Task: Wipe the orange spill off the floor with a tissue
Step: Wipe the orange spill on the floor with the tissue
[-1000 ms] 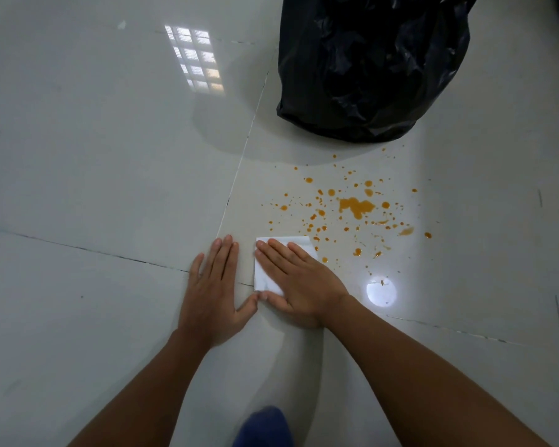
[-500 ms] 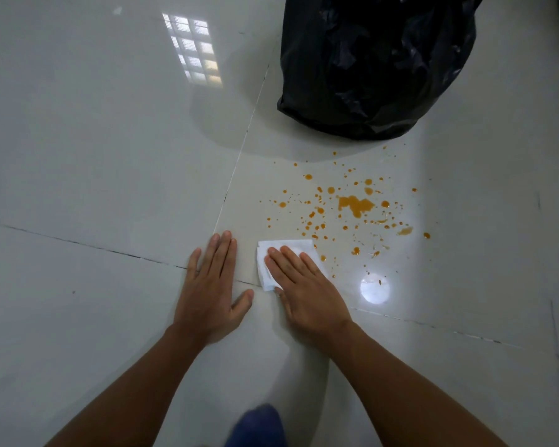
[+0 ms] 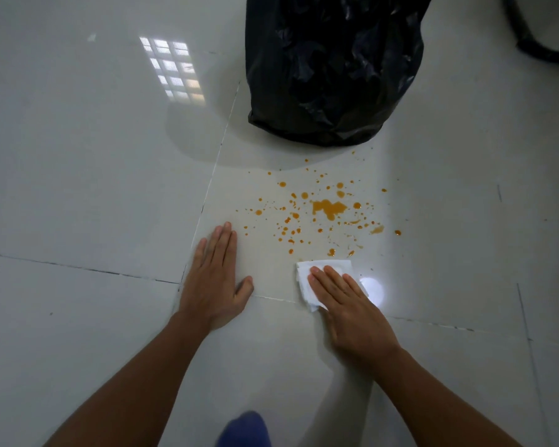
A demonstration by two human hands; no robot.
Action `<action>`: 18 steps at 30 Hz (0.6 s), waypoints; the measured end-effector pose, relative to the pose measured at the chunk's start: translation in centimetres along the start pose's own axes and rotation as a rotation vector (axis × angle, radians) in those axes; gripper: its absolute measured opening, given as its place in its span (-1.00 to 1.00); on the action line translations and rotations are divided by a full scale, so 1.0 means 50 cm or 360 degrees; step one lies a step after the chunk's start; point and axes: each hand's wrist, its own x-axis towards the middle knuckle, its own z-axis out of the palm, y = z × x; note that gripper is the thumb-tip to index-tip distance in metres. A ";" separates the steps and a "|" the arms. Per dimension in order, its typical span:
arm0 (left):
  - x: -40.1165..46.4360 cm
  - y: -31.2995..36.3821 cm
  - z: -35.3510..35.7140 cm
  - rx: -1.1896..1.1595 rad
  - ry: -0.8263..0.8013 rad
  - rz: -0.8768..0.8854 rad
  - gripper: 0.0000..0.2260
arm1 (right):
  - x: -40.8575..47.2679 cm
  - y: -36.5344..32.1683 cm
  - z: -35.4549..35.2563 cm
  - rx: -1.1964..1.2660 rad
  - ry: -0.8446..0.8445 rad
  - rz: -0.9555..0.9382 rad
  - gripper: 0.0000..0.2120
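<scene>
Orange spill (image 3: 328, 208) lies on the white tile floor (image 3: 78, 156) as one small puddle with many drops scattered around it, all on one tile. Its far edge reaches almost to the black bag (image 3: 329, 69), which stands just behind it; the nearest drops stop just beside the far edge of the tissue (image 3: 304, 279). To the left of the drops the tile is bare up to a grout line that runs away from the camera, and to the right the floor is also bare, with a bright round light reflection just beside the tissue. Another grout line passes across under the near corner of the tissue.

The tissue is white, folded, and lies flat on the floor on the near side of the spill. The right hand (image 3: 349, 304) presses on it with straight fingers held together, palm down, the fingertips pointing toward the spill; nothing is pinched. The left hand (image 3: 213, 279) rests flat on the floor well to the left of the tissue, fingers straight and together, thumb spread out to the side, apart from the drops. Both forearms are stretched forward from the bottom of the view
</scene>
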 end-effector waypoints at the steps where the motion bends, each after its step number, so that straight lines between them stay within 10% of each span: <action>1: 0.009 0.003 0.001 -0.0004 -0.0014 0.0003 -0.23 | -0.009 0.018 -0.002 -0.0006 0.0027 0.0049 -0.50; 18: 0.064 -0.038 0.004 0.0066 0.0116 -0.0043 -0.22 | 0.044 0.134 -0.038 0.0141 0.0327 0.0644 -0.44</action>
